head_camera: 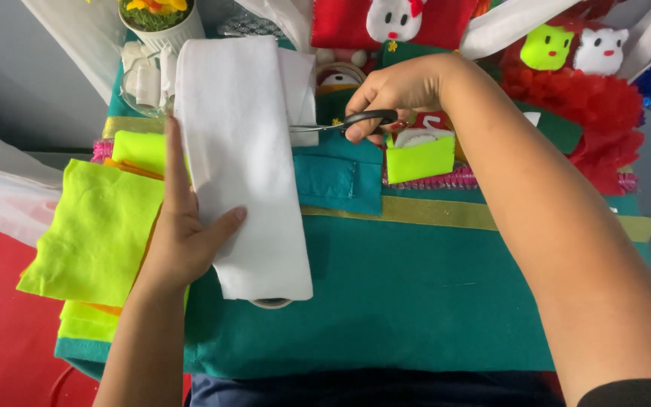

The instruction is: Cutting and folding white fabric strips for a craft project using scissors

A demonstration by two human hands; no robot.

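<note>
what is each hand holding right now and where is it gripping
Left hand holds the white felt strip by its left edge. Right hand holds black-handled scissors by the handles.

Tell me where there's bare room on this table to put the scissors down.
The widest free patch is the teal felt below the gold strip, between the white felt and the right forearm. The far edge is crowded with pouches, red pompoms and a flower pot; the left side is stacked with neon green felt.

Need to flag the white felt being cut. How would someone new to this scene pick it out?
Start at the teal felt sheet. On its left, the left hand holds a folded white felt strip; scissors bite its right edge. Neighbouring felt is neon yellow-green.
</note>
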